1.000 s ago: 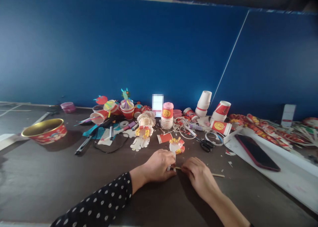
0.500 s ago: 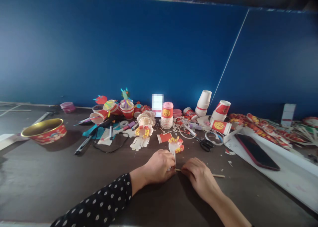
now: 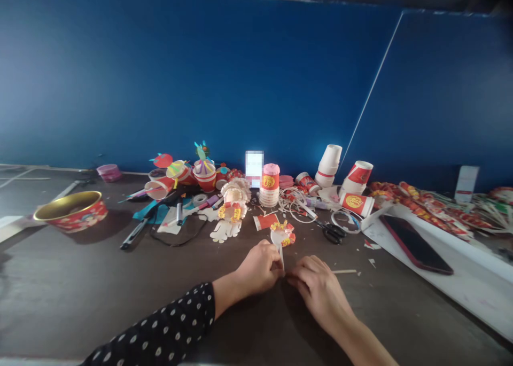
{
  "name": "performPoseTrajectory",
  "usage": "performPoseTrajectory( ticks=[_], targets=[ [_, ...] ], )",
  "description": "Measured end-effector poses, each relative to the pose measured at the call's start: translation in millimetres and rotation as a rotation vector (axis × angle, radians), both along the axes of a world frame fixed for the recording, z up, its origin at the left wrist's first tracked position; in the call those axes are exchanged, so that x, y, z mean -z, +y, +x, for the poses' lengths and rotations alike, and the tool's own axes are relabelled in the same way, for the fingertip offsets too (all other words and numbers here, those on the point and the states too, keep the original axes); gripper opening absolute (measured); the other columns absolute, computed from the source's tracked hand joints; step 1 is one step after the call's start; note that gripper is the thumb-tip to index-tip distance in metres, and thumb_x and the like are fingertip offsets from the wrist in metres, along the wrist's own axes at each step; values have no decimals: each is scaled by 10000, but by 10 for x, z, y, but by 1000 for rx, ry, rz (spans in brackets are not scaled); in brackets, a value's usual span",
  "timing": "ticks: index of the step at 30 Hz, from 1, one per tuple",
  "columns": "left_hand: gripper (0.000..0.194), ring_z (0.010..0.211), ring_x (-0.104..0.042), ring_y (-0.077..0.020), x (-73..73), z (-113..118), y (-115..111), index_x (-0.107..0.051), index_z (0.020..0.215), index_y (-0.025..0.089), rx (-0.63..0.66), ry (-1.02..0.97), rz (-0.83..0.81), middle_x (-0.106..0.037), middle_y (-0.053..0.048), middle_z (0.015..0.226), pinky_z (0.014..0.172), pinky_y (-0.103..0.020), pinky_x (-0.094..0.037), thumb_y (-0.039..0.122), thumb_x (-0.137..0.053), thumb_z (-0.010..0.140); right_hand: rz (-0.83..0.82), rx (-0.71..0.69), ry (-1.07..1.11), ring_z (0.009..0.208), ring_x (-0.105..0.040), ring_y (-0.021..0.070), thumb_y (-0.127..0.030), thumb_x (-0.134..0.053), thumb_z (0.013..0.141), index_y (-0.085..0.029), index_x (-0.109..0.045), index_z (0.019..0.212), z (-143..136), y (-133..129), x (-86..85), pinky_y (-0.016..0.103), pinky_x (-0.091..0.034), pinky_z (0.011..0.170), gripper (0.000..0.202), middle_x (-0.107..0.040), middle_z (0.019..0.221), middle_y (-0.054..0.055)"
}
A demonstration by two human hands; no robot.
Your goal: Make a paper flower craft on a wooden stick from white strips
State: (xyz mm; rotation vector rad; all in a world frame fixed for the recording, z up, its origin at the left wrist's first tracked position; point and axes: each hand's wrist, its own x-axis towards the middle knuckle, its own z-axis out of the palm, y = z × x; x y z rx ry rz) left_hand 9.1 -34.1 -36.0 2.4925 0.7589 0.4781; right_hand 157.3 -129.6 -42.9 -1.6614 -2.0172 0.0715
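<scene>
My left hand (image 3: pixel 260 267) is closed in a pinch at the lower end of a white paper strip. That strip runs up to a small cutout with red and yellow curled edges (image 3: pixel 282 234), lying on the dark table (image 3: pixel 192 280). Just to the right, my right hand (image 3: pixel 315 283) has its fingers pressed together round a thin pale stick (image 3: pixel 345 271), whose far end sticks out beyond the hand. The fingertips of both hands nearly meet, and the near end of the stick is hidden there.
Behind the hands stand a ruffled paper figure (image 3: pixel 232 208), a pink-topped cup stack (image 3: pixel 270 184) and black scissors (image 3: pixel 332 232). A phone (image 3: pixel 417 244) rests in a white tray (image 3: pixel 473 286) at right. On the left sits a round red tin (image 3: pixel 72 213).
My right hand and the stick have shifted slightly left, closer to my left hand. The stick section between the hands no longer shows. The cutout has moved slightly left.
</scene>
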Motion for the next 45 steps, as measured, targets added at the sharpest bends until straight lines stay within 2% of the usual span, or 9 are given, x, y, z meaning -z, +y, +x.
performPoseTrajectory(
  ticks=[7, 15, 18, 21, 26, 30, 34, 38, 45],
  targets=[
    [137, 756, -522, -165, 0, -4, -29, -634, 650, 150, 106, -45, 76, -618, -28, 691, 735, -261, -406, 94, -538, 730, 18, 90, 6, 708, -515, 150, -136, -528, 810, -204, -546, 655, -85, 18, 50, 266, -365, 638, 171, -551, 722, -5],
    [149, 738, -547, -157, -10, -37, -22, -622, 677, 159, 126, -3, 67, -634, -23, 729, 771, -280, -409, 107, -511, 760, -48, 155, 9, 705, -545, 143, -123, -521, 777, -216, -560, 665, -131, 17, -12, 247, -368, 635, 150, -577, 721, -15],
    [79, 749, -555, -153, -33, -66, -20, -629, 696, 161, 152, -10, 47, -640, -21, 770, 781, -271, -409, 128, -564, 726, -64, 183, 12, 708, -550, 144, -102, -514, 765, -219, -574, 660, -154, 20, -27, 245, -372, 638, 168, -587, 721, -12],
    [14, 766, -555, -164, -56, -75, -38, -631, 675, 160, 119, -10, 17, -640, -24, 771, 759, -263, -418, 150, -622, 678, -63, 202, 18, 711, -551, 146, -87, -516, 756, -221, -586, 654, -172, 22, -33, 247, -375, 643, 182, -592, 717, -11],
    [102, 738, -546, -164, -50, -30, -88, -636, 613, 157, 46, -19, 20, -635, -32, 719, 725, -257, -421, 92, -574, 660, -33, 226, -16, 695, -554, 151, -101, -506, 780, -227, -594, 657, -207, -14, -18, 253, -367, 629, 197, -596, 708, -3],
    [168, 744, -546, -166, -22, 4, -104, -659, 596, 166, -24, -17, 3, -642, -32, 729, 701, -251, -423, 85, -522, 650, 1, 246, -79, 691, -555, 162, -134, -487, 823, -231, -601, 737, -226, -92, 38, 267, -353, 629, 172, -599, 718, 4],
    [198, 761, -541, -172, -11, 19, -106, -664, 565, 173, -61, -12, -52, -642, -22, 711, 683, -246, -426, 65, -502, 602, 14, 195, -175, 707, -554, 169, -134, -481, 837, -233, -598, 748, -225, -176, 89, 282, -343, 660, 177, -613, 738, 8],
    [196, 771, -534, -183, -14, 35, -118, -666, 562, 168, -106, -8, -75, -639, -30, 719, 669, -254, -429, 57, -506, 581, 40, 150, -264, 732, -549, 178, -98, -502, 811, -239, -617, 848, -237, -213, 90, 297, -347, 681, 185, -636, 792, 12],
    [130, 761, -531, -189, -14, 2, -135, -623, 566, 156, -91, -21, -45, -622, -40, 713, 682, -268, -423, 82, -523, 606, 37, 155, -378, 747, -527, 193, -55, -501, 785, -217, -632, 821, -270, -190, 86, 323, -365, 673, 211, -615, 786, 23]
  ],
)
